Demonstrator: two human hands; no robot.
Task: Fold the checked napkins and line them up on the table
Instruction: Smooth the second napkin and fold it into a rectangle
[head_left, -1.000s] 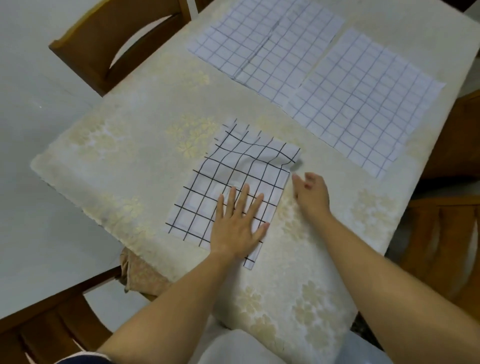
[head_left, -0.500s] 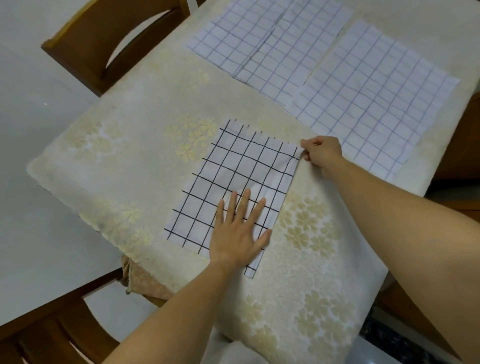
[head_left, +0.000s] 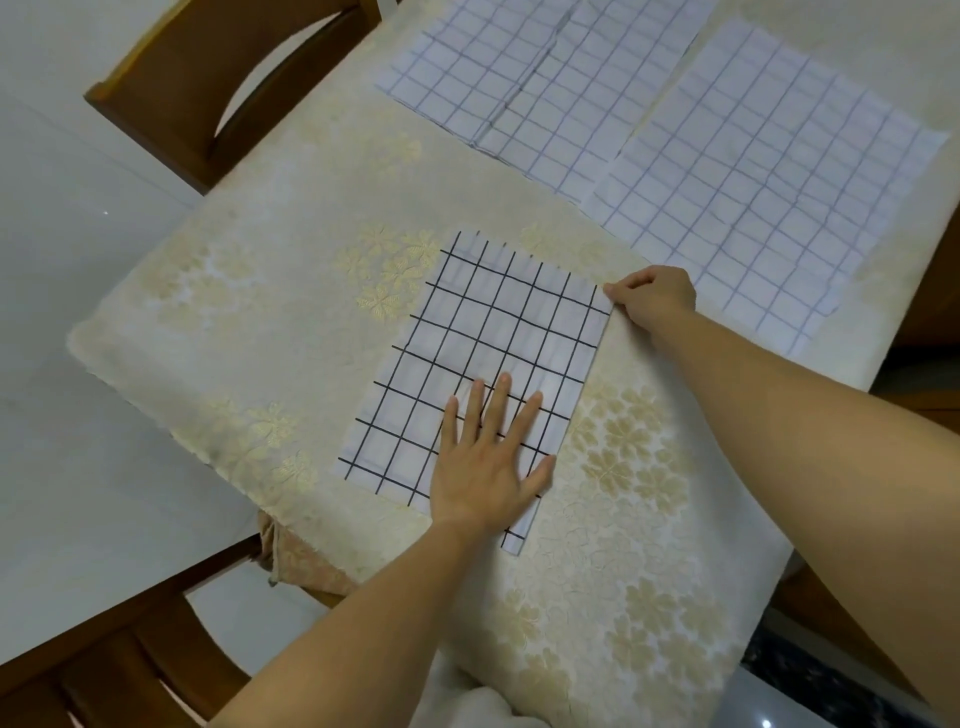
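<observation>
A white napkin with a black check (head_left: 483, 338) lies folded and flat near the table's front edge. My left hand (head_left: 488, 457) presses on its near right part with straight, spread fingers. My right hand (head_left: 652, 301) pinches the napkin's far right corner. Two napkins with a paler purple check lie unfolded further back, one at the far middle (head_left: 530, 78) with a crease down it, one at the far right (head_left: 769, 182).
The table wears a cream cloth with gold flowers (head_left: 260, 291). A wooden chair (head_left: 218, 88) stands at the far left, another chair (head_left: 104, 665) at the near left corner. The tablecloth's edge hangs down at the front left.
My right hand moved from beside the napkin's right edge up to its far right corner and pinched it. The rumpled far part of the napkin now lies flat. My left hand stayed put.
</observation>
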